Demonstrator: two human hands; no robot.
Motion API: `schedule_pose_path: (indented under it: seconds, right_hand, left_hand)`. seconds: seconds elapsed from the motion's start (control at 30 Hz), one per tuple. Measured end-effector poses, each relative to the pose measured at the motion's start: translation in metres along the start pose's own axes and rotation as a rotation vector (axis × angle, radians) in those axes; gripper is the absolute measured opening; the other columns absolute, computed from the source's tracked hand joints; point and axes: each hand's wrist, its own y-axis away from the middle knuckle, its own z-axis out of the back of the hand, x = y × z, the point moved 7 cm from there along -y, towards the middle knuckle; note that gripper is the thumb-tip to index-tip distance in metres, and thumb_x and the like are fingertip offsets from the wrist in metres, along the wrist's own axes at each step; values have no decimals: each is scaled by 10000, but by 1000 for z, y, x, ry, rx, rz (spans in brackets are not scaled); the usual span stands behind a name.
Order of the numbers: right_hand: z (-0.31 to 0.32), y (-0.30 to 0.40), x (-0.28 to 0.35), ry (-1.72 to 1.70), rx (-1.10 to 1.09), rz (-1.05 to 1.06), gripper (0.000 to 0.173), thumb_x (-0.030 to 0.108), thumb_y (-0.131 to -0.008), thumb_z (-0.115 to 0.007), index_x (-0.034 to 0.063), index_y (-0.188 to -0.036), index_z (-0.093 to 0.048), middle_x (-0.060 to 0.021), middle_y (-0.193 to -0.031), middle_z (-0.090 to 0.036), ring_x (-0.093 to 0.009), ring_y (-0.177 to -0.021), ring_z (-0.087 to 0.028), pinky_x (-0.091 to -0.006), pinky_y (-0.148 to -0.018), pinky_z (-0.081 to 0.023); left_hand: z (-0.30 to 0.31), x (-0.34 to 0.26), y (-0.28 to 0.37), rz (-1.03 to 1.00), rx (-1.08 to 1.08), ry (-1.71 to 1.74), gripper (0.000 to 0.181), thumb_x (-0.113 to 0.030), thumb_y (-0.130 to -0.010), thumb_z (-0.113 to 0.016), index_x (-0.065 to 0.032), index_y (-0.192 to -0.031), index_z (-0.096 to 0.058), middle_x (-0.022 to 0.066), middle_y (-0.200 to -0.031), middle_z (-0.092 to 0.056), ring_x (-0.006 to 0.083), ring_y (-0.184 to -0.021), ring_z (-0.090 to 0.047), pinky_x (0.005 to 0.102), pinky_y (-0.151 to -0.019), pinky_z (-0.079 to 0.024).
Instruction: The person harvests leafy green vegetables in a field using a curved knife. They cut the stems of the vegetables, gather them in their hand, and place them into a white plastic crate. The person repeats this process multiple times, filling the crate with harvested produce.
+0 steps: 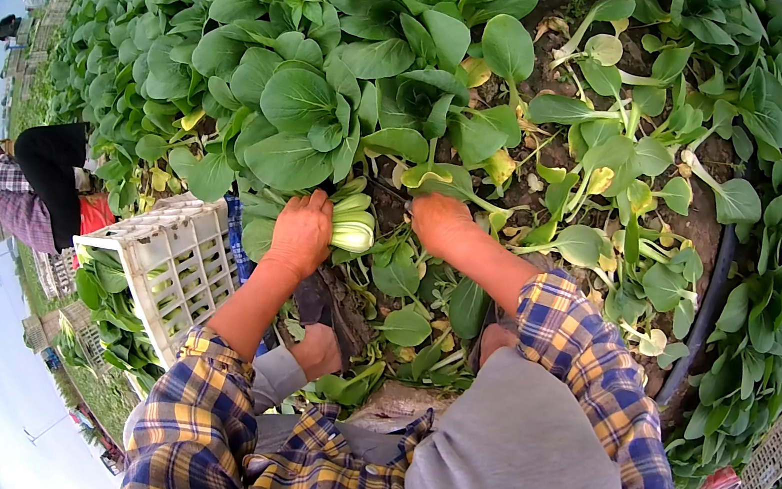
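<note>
My left hand (303, 228) grips several heads of bok choy (354, 228), their pale green stem bases pointing right and their leaves mostly hidden behind the fingers. To its right, my right hand (437, 223) is low over the soil, closed on a thin dark tool that looks like a knife (390, 190); its blade points left and the handle is mostly covered by the fingers. Just beyond both hands stand bok choy plants (304, 118) with broad leaves. Loose trimmed leaves (409, 327), some yellowed, lie on the ground between my feet.
Left of my left arm is a white plastic crate (179, 266) tipped on its side, with bok choy inside. A black hose (703, 314) runs along the soil at right. Discarded leaves (580, 246) cover the ground nearby. Another person (36, 184) crouches at far left.
</note>
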Motion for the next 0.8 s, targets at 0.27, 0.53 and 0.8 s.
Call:
schedule_pose_path:
  seconds: [0.27,0.53,0.8]
  right_hand:
    - [67,144,-14,-810,-596,149,184,163,-926,-612,12,-988,-528,-182,-898,-708,-308,-835,-709,-352,-723,-549]
    - [214,238,118,-801,-673,901,282,152,-876,-706,42,-1097,-569,-35,-884,-672,-123,-807,-672,-263,-720,-519]
    - [221,294,239,-539,-104,691,538,272,-844,-752,51,-1254,-482,-54,-1114,-680,-87,-820,-585,-271,-721,-481]
  left_hand:
    - [111,-27,122,74,-606,364,319,-79,-711,-686,16,-1007,-613,135,-1260,-601,316,-890,-600,364,-788,-468]
    - [201,-24,237,183,-1036,478,322,-101,-732,-755,29,-998,-629,200,-1181,-618,330,-1009,-619,380,-877,-498]
    - [245,-32,326,157,-1156,283,237,-54,-730,-736,22,-923,-619,201,-1190,-621,317,-1031,-627,380,-880,-508]
